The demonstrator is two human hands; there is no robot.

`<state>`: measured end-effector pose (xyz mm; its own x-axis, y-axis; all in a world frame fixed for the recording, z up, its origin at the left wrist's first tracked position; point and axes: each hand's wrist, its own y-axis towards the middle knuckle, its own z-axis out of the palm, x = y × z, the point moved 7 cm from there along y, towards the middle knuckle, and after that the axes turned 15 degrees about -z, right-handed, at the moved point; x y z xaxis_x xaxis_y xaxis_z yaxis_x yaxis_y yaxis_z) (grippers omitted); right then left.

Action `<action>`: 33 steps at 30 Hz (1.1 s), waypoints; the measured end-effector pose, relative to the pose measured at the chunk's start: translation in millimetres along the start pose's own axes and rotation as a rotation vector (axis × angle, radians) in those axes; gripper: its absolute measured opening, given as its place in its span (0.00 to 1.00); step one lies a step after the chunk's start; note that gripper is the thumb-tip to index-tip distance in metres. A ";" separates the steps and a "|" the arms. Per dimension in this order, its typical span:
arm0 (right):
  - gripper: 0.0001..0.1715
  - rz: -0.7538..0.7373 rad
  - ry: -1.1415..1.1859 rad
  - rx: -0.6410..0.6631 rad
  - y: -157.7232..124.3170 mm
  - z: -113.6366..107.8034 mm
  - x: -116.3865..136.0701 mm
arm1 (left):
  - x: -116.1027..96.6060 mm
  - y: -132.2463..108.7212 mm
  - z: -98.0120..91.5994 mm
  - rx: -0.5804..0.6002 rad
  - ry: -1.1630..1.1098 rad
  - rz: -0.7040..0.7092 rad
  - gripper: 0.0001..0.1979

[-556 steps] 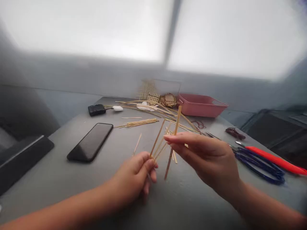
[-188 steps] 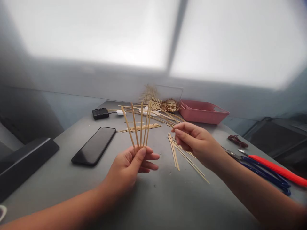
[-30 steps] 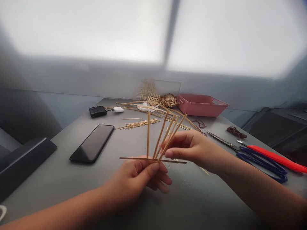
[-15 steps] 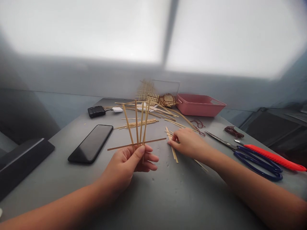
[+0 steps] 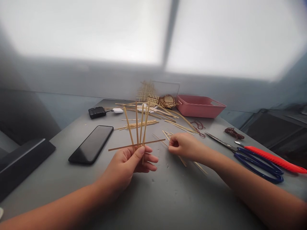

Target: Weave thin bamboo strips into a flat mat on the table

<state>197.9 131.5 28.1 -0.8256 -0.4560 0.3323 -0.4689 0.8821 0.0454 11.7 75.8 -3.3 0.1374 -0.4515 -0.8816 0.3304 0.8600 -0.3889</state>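
My left hand [image 5: 130,163] is raised over the grey table [image 5: 72,179], pinching a fan of several thin bamboo strips [image 5: 137,124] that stand upright. One more strip [image 5: 120,147] lies crosswise through the fan just above my thumb. My right hand [image 5: 184,146] rests low on the table to the right, fingers curled down onto a few loose strips [image 5: 200,167] lying there. It seems closed on one of them, but the fingers hide the grip.
A black phone [image 5: 91,144] lies left of my hands. Blue-handled scissors [image 5: 257,161] and a red-handled tool [image 5: 275,159] lie at the right. A pink tray [image 5: 200,106], woven bamboo pieces [image 5: 168,101], more strips [image 5: 137,123] and a small black device [image 5: 96,112] sit at the back.
Since a second ago my right hand left the fan and dropped to the table. In the last half second it curled shut over the loose strips. The left hand kept its fan.
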 end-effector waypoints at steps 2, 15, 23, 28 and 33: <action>0.07 -0.045 0.075 -0.020 -1.0 -0.6 3.3 | 0.5 0.1 -0.5 -0.006 0.000 -0.003 0.18; 0.24 -0.174 0.817 -0.178 -1.7 -14.6 11.0 | 3.8 -0.8 5.9 0.072 0.032 -0.051 0.22; 0.19 -0.163 0.594 -0.189 -8.4 -31.3 19.8 | 5.2 -4.5 16.4 0.286 -0.004 -0.062 0.22; 0.13 -0.284 0.631 -0.166 -9.5 -30.5 28.5 | 9.5 -15.4 31.9 0.540 -0.018 -0.108 0.17; 0.14 -0.371 0.742 -0.241 -11.0 -36.0 32.7 | 10.3 -23.6 35.8 0.620 -0.010 -0.168 0.15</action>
<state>187.4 111.1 72.4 -0.1743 -0.5985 0.7819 -0.5193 0.7305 0.4435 38.8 42.4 6.4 0.0443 -0.5731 -0.8183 0.8261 0.4816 -0.2926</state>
